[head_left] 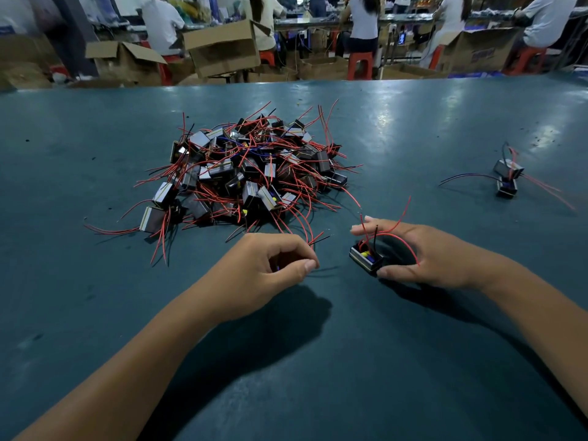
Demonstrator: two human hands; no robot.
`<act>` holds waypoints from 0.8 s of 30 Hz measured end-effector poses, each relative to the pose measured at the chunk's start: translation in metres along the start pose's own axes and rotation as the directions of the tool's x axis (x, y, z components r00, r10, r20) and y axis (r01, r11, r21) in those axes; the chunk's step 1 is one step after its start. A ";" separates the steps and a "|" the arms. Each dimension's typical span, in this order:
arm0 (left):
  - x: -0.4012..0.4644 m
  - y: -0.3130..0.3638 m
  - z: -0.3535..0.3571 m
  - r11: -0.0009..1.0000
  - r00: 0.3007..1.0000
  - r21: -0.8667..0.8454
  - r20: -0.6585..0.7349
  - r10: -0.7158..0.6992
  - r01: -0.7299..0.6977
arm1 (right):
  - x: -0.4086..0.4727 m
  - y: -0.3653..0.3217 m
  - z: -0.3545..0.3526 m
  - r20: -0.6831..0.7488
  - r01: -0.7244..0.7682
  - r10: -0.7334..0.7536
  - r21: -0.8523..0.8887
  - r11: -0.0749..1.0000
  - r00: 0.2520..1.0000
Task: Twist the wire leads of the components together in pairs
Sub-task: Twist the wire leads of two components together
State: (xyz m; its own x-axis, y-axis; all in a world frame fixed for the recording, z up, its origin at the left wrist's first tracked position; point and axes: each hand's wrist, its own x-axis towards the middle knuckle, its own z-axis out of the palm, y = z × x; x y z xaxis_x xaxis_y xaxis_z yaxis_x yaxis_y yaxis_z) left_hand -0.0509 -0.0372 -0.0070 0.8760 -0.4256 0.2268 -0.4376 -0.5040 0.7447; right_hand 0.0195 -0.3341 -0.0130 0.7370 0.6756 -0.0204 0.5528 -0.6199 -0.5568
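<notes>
Two hands work apart: left hand [273, 265] curls around wires [315, 239] (component hidden); right hand [423, 256] grips a component [366, 257].

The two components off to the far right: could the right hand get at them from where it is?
Probably yes: bare table lies between the right hand and that pair, but it already holds a component.

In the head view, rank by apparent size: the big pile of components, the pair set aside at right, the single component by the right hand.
1. Pile.
2. Pair and single component: not ranked; the single one sits nearer the camera.
</notes>
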 end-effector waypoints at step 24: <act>0.006 0.010 0.048 0.996 0.997 0.078 -0.076 -0.026 0.032 | -0.006 -0.051 0.018 -0.041 0.085 -0.090 -0.107 0.991 0.995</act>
State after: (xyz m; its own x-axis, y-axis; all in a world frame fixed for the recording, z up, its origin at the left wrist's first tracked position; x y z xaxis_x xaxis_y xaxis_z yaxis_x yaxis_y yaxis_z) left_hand -0.0597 -0.0808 -0.0284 0.9000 -0.3542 0.2541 -0.4238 -0.5747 0.7001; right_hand -0.0195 -0.2995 0.0006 0.6997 0.7115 0.0640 0.6520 -0.5995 -0.4642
